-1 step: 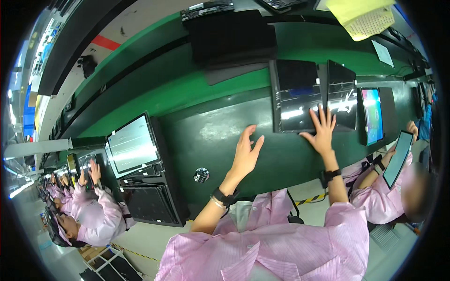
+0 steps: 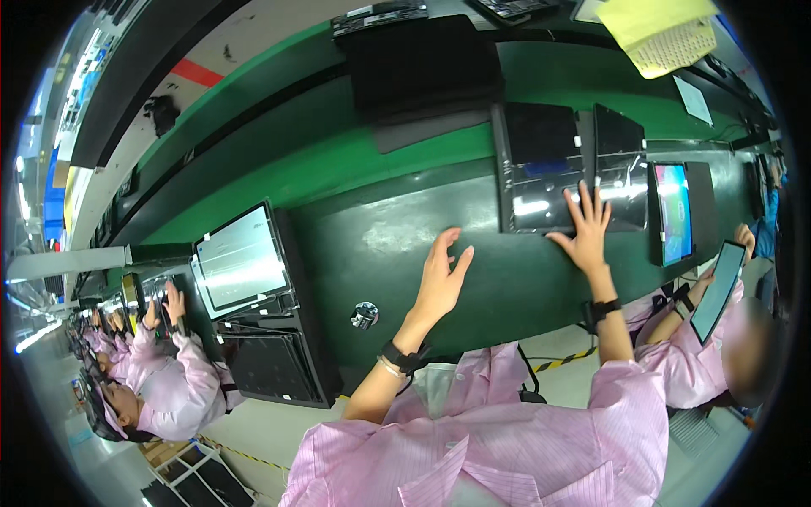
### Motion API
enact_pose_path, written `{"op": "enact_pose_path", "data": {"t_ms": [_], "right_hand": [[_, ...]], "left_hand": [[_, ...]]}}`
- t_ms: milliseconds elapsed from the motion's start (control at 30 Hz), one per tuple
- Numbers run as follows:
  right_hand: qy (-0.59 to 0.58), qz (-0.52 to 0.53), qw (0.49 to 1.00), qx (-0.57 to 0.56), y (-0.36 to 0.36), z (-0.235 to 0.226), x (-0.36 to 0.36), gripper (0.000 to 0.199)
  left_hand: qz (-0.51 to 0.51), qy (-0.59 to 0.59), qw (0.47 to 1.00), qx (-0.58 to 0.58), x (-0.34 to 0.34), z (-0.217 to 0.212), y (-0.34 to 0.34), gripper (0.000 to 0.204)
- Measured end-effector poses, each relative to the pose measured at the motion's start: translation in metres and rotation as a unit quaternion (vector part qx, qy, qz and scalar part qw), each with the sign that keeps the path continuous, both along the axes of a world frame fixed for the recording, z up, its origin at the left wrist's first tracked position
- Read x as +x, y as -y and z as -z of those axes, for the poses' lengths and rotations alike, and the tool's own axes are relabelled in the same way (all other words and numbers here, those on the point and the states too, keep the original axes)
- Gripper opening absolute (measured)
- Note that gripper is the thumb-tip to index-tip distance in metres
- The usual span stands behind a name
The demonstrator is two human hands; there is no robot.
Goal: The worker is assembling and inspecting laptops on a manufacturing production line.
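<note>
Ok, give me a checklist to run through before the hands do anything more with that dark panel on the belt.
1. Right hand on the dark panel: ok, fingers spread on its near edge.
2. Left hand free: ok, open above the green belt, holding nothing.
3. Panel lies flat: ok.
4. Room beside it: not ok, a second dark panel sits close on the right.
5. Wrist straps worn: ok, a dark band on each wrist.
6. Panel surface unmarked: cannot tell, glare hides it.
</note>
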State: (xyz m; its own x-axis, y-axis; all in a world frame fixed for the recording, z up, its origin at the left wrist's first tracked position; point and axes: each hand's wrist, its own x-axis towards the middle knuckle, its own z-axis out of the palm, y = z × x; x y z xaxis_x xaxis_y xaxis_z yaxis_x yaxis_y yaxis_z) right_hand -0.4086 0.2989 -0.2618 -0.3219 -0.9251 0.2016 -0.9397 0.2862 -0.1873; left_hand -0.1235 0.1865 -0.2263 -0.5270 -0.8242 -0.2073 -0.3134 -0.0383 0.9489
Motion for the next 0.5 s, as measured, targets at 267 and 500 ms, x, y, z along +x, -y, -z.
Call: {"op": "enact_pose_path", "data": {"t_ms": [267, 500], "right_hand": [[-0.041, -0.106, 0.993, 0.015, 0.048, -0.012, -0.098, 0.091], [-0.058, -0.092, 0.994, 0.012, 0.045, -0.001, -0.096, 0.088]], "left_hand": [[-0.049, 0.065, 0.996, 0.021, 0.041, -0.007, 0.008, 0.033], [-0.018, 0.1, 0.984, -0.15, 0.022, -0.011, 0.024, 0.029]]}}
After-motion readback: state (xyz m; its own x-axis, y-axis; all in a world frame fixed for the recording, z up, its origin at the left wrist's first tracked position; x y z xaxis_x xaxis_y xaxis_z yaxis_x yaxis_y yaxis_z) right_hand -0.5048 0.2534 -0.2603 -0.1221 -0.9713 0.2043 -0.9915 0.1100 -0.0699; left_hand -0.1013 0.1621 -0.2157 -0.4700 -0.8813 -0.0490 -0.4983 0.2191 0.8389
